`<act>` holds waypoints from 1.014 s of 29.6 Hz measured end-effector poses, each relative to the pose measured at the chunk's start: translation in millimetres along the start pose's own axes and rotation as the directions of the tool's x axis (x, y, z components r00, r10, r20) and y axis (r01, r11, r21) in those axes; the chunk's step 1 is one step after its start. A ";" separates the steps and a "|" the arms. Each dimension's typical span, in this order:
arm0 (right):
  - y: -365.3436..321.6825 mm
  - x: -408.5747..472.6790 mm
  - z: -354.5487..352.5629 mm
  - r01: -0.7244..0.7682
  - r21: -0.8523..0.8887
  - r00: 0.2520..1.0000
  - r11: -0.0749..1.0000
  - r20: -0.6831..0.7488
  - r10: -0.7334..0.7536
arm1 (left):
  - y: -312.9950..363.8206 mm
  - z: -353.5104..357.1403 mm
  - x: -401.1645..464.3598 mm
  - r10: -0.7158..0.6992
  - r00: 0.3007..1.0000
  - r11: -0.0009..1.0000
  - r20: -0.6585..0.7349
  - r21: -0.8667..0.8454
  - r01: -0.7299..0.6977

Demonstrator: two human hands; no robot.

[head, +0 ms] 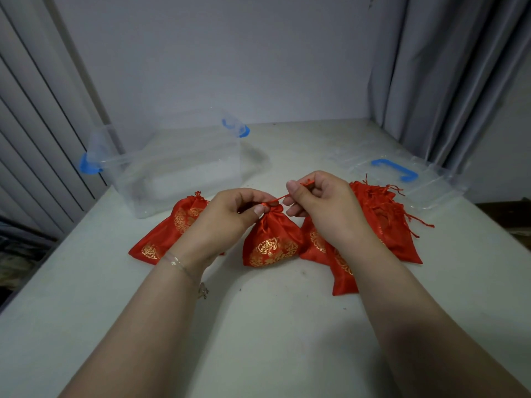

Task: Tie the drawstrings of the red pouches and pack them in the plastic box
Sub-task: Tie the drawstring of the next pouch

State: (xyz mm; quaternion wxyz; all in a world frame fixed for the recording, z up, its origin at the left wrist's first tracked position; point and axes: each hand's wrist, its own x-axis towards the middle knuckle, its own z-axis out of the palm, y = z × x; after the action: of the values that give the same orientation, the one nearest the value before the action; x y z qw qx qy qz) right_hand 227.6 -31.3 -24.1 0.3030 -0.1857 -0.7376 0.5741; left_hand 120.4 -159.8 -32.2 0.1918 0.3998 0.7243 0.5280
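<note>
Against the pale bench [258, 326], the left hand [230, 214] pinches the gathered neck of the middle red pouch [270, 239] while the right hand [319, 196] pinches its drawstring [277, 199], best pulled steadily rightward with the neck pinned.

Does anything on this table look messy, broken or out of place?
Nothing looks broken or spilled. The clear plastic box stands open and empty, its lid lying apart at right, and loose drawstrings splay from the heaped red satin pouches.
</note>
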 end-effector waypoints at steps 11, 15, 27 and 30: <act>-0.5 -1.9 -0.3 -0.020 -0.080 0.997 0.997 0.077 0.027 | -1.0 1.7 3.5 -0.070 0.982 0.974 -0.178 -0.225 0.028; 1.3 -2.9 -0.9 -0.039 -0.190 0.974 0.981 0.213 0.080 | -2.4 -2.0 5.3 -0.119 0.975 0.947 -0.187 -0.318 0.054; 5.5 2.1 -8.4 0.108 -0.290 0.964 0.951 0.264 -0.029 | 4.4 1.3 -1.4 0.043 0.993 0.978 -0.112 -0.198 -0.065; 4.4 1.6 -9.8 -0.035 -0.175 0.976 0.984 0.204 0.071 | 4.6 3.1 -1.3 0.050 0.982 0.986 -0.182 -0.148 -0.078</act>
State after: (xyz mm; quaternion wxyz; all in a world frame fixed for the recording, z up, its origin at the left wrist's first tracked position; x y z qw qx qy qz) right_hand 232.5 -21.9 -26.4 0.1914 -0.1692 -0.8064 0.5333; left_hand 125.1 -158.4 -29.4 0.1397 0.3582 0.6822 0.6220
